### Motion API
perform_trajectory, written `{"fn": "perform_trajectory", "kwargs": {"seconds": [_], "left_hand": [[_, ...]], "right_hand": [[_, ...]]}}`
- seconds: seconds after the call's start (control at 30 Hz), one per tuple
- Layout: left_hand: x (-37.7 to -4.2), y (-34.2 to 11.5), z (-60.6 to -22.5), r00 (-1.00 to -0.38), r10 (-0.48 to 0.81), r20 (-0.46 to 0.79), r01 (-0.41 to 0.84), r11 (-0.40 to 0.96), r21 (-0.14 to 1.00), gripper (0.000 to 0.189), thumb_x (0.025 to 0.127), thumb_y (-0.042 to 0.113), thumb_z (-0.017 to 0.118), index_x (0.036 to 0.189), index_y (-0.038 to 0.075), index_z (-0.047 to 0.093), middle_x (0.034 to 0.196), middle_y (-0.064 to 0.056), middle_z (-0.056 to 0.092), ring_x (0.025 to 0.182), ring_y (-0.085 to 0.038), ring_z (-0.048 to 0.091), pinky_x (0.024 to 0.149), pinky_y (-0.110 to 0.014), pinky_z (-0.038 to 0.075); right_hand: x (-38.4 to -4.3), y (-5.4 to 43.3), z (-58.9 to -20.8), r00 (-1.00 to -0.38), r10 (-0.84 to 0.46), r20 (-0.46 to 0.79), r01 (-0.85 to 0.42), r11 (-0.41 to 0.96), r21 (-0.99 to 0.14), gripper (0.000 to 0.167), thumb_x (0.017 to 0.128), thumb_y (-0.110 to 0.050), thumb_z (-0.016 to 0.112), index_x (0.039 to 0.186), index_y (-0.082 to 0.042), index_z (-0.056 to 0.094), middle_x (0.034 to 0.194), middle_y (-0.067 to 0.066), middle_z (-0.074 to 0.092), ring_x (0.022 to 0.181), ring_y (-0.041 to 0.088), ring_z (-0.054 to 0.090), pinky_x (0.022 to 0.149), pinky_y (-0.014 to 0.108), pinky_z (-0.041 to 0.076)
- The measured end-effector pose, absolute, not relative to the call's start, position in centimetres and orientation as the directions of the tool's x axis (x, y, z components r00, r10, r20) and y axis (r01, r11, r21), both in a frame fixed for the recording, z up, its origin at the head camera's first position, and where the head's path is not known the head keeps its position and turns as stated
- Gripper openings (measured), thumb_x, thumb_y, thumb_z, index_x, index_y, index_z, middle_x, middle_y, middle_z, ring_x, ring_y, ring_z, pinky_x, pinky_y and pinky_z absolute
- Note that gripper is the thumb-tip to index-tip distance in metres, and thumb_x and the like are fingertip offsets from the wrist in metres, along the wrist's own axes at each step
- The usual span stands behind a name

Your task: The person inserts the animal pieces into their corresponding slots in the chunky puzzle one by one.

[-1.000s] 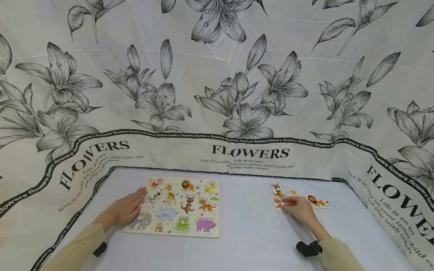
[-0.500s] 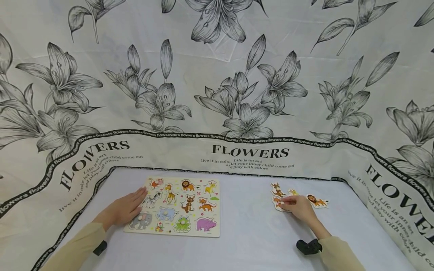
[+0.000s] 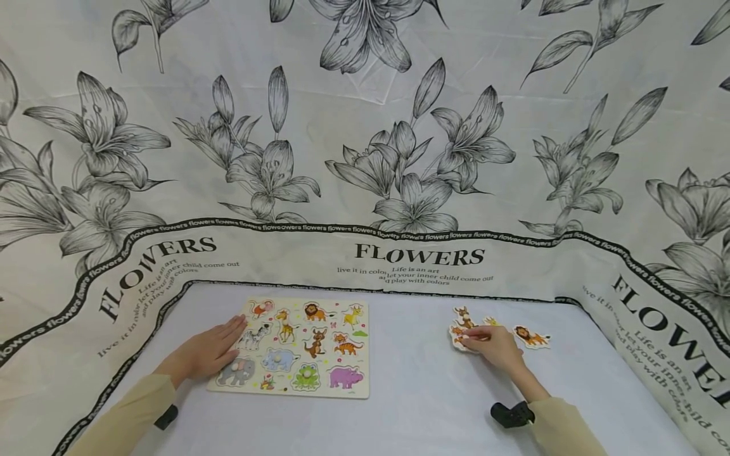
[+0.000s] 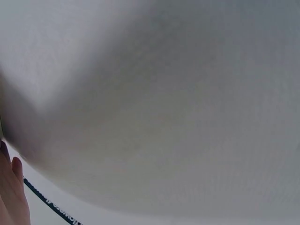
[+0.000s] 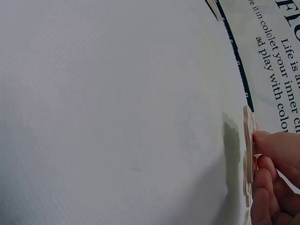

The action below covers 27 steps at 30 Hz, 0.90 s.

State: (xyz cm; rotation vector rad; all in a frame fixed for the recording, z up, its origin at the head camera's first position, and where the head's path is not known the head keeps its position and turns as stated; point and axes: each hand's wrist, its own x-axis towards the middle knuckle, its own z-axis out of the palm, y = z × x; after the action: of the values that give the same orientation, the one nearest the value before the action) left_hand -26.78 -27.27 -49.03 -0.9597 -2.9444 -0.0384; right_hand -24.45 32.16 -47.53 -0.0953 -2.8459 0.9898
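Table (image 3: 410, 380) before cloth backdrop (image 3: 308, 259) | puzzle board (image 3: 308, 394) on table's left side | left grip (image 3: 206, 349) at board's left edge | right of board: tiger piece (image 3: 457, 336) in right grip (image 3: 500, 350) | kangaroo piece (image 3: 464, 316) behind tiger piece | goat piece (image 3: 491, 321) behind right grip | lion piece (image 3: 532, 337) right of it

The white desk (image 3: 410, 392) carried a board (image 3: 325, 387), flat at its left, and 3 animal pieces at its right: a lion (image 3: 531, 337), a kangaroo (image 3: 464, 316) and a yellow animal (image 3: 490, 321), the last 2 partly hidden.
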Motion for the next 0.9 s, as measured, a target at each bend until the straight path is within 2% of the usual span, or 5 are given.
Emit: {"fn": "perform_trajectory", "kwargs": {"seconds": [0.2,0.53,0.9], "left_hand": [[-26.7,-27.2,-49.0,-0.807,0.589,0.039,0.59,0.807,0.022,0.059,0.1,0.034,0.044,0.143,-0.006,0.038,0.152,-0.023,0.034,0.138,-0.04,0.036,0.112,-0.048,0.037],[-26.7,-27.2,-49.0,-0.81,0.585,0.04,0.586,0.81,0.025,0.059,0.1,0.032,0.044,0.143,-0.007,0.037,0.152,-0.023,0.034,0.139,-0.04,0.035,0.113,-0.048,0.036],[-26.7,-27.0,-48.9,-0.813,0.581,0.025,0.582,0.812,0.043,0.059,0.1,0.033,0.043,0.144,-0.008,0.036,0.152,-0.024,0.033,0.139,-0.041,0.034,0.113,-0.049,0.036]], "right_hand": [[-24.5,31.0,-47.7,-0.988,0.109,0.112,0.009,0.756,-0.654,0.027,0.082,-0.021,0.076,0.101,-0.002,0.074,0.095,0.014,0.073,0.077,0.012,0.06,0.06,0.022,0.045],[-24.8,28.4,-47.8,-0.981,0.086,0.176,-0.059,0.724,-0.687,0.02,0.08,-0.017,0.077,0.095,-0.003,0.075,0.091,0.013,0.074,0.077,0.012,0.064,0.063,0.019,0.047],[-24.7,25.7,-48.2,-0.988,0.036,0.149,-0.082,0.697,-0.713,0.017,0.078,-0.015,0.079,0.092,-0.007,0.076,0.086,0.006,0.074,0.07,0.005,0.059,0.057,0.017,0.044]]}}
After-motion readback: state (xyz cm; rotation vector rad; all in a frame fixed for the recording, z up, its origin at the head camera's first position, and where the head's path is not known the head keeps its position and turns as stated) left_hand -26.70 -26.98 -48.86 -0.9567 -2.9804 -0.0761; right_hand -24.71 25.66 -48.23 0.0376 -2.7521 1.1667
